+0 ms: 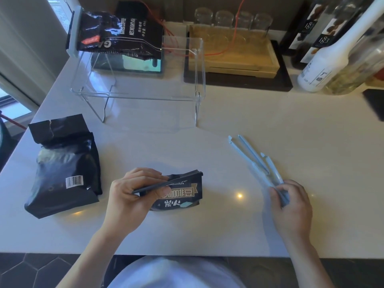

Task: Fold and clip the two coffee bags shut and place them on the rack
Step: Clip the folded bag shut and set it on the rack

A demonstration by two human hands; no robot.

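A small black coffee bag (182, 196) with gold lettering lies on the white counter in front of me. Its top is folded, with a dark grey clip (178, 178) across the fold. My left hand (133, 194) grips the bag and the clip at their left end. My right hand (291, 202) holds the near ends of several pale blue clips (253, 159) that fan out over the counter. A larger black bag (64, 169) with a barcode lies at the left, its top loosely folded. Another black bag (116, 34), clipped at its left end, rests on the clear acrylic rack (195, 65).
Behind the rack are a wooden tray (239, 59) on a black mat with glass jars (232, 19), and red cables. Bottles and a white container (324, 59) crowd the right back corner. The counter's front edge (207, 255) runs just below my hands.
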